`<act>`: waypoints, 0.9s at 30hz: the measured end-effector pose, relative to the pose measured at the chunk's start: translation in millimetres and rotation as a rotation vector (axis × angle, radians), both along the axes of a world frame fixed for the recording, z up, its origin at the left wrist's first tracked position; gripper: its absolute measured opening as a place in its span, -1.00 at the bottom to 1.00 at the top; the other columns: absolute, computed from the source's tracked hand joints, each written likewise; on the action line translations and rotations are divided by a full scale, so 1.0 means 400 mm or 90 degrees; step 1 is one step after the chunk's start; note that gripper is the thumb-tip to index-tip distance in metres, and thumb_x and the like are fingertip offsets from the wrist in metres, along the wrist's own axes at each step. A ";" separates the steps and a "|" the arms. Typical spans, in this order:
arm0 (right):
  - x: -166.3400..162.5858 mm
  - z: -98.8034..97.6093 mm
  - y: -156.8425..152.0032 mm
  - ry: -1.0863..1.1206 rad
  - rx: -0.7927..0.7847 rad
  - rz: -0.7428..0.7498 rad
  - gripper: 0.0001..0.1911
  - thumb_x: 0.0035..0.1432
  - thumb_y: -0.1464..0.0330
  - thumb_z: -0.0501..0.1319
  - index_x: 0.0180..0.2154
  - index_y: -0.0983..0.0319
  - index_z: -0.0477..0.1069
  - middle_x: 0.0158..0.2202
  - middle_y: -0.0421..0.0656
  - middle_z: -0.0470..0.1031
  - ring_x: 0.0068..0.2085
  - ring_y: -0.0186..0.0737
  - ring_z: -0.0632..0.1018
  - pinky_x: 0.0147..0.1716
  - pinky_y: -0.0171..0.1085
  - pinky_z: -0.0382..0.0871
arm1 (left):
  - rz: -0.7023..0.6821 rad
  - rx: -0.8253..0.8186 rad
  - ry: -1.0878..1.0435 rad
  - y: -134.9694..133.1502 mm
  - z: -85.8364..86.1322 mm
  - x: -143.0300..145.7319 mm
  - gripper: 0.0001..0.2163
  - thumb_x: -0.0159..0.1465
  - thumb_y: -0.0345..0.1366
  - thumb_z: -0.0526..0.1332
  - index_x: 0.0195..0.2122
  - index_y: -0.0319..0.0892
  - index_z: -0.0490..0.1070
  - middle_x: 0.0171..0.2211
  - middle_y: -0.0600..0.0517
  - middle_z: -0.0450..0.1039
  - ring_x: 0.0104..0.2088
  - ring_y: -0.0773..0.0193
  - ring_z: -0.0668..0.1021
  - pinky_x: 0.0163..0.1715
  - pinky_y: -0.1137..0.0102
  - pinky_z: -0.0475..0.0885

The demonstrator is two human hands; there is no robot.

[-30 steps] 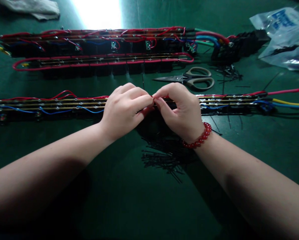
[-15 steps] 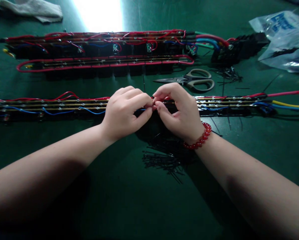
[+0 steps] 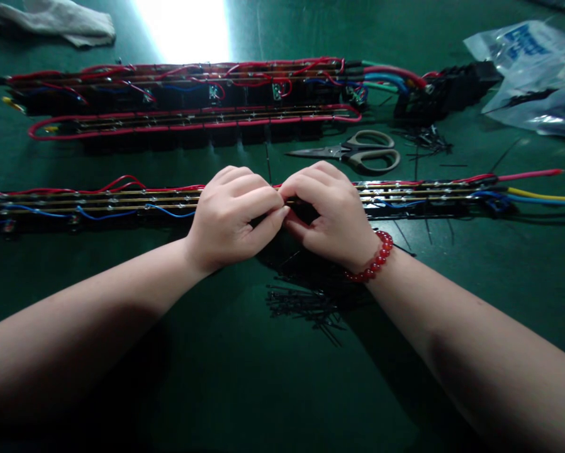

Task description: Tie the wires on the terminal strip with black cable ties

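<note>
A long, narrow black wired assembly [image 3: 107, 202] with brass-coloured rods and red and blue wires runs across the table. Over its middle, my left hand [image 3: 239, 214] and my right hand [image 3: 327, 204] meet at the fingertips. Both hands are closed in a pinch, thumbs against forefingers. Whatever lies between the fingertips is hidden or too small to make out. A beaded red bracelet [image 3: 381, 255] circles my right wrist. Just below the hands lies a loose pile of thin black cable ties [image 3: 306, 305].
Scissors [image 3: 348, 152] lie behind my right hand. Farther back rest another wired assembly [image 3: 179, 88] and a narrower one [image 3: 216, 118] edged by a red cable. Clear plastic bags [image 3: 537, 75] lie at back right, a whitish glove or cloth [image 3: 75, 22] at back left.
My right hand has closed in on the left, and the small gap between the fingertips has gone. The whole view has shifted slightly; the other things lie as before.
</note>
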State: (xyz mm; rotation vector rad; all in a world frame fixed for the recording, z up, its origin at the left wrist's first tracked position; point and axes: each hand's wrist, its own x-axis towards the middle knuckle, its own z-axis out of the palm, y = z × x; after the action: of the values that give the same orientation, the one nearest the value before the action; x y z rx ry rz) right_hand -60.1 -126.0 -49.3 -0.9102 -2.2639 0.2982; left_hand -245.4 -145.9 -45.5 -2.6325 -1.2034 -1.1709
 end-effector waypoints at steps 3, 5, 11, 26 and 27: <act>0.001 -0.002 0.001 -0.005 0.006 0.004 -0.92 0.20 0.32 0.18 -0.31 0.16 0.43 -0.26 -0.15 0.58 -0.21 -0.11 0.48 -0.20 -0.12 0.33 | -0.029 0.010 0.012 -0.004 0.007 0.001 -0.75 0.33 -0.30 0.15 -0.52 -0.14 0.37 -0.49 0.04 0.47 -0.40 0.27 0.48 -0.30 0.27 0.39; 0.000 -0.005 0.001 -0.004 0.013 0.000 -0.91 0.21 0.31 0.17 -0.32 0.15 0.42 -0.27 -0.15 0.58 -0.22 -0.12 0.47 -0.20 -0.13 0.33 | -0.054 0.035 0.012 -0.005 0.010 0.001 -0.75 0.31 -0.33 0.16 -0.54 -0.14 0.35 -0.50 0.05 0.47 -0.42 0.28 0.47 -0.31 0.29 0.38; -0.003 -0.009 0.000 -0.012 0.039 -0.013 -0.90 0.22 0.34 0.15 -0.34 0.16 0.41 -0.27 -0.15 0.57 -0.23 -0.12 0.46 -0.20 -0.13 0.33 | -0.099 0.040 0.037 -0.001 0.010 0.001 -0.76 0.29 -0.33 0.14 -0.55 -0.14 0.31 -0.51 0.05 0.46 -0.45 0.30 0.44 -0.33 0.29 0.38; 0.002 -0.012 0.003 -0.015 0.053 0.002 -0.92 0.17 0.39 0.17 -0.34 0.16 0.44 -0.27 -0.17 0.58 -0.22 -0.13 0.47 -0.19 -0.12 0.35 | -0.127 0.016 0.038 0.004 0.003 0.002 -0.78 0.30 -0.34 0.13 -0.52 -0.13 0.31 -0.49 0.05 0.49 -0.45 0.30 0.46 -0.34 0.32 0.39; 0.001 -0.012 0.002 -0.013 0.054 0.000 -0.91 0.18 0.39 0.16 -0.34 0.16 0.44 -0.27 -0.17 0.58 -0.22 -0.13 0.47 -0.19 -0.12 0.35 | -0.128 0.014 0.035 0.004 0.004 0.002 -0.78 0.30 -0.34 0.13 -0.52 -0.13 0.31 -0.49 0.05 0.49 -0.46 0.30 0.46 -0.34 0.32 0.39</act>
State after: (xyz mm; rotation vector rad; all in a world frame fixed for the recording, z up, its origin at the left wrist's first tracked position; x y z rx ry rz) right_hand -59.7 -125.3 -54.3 -0.8722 -2.2766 0.1924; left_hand -244.8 -144.4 -43.8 -2.8019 -0.9291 -1.1208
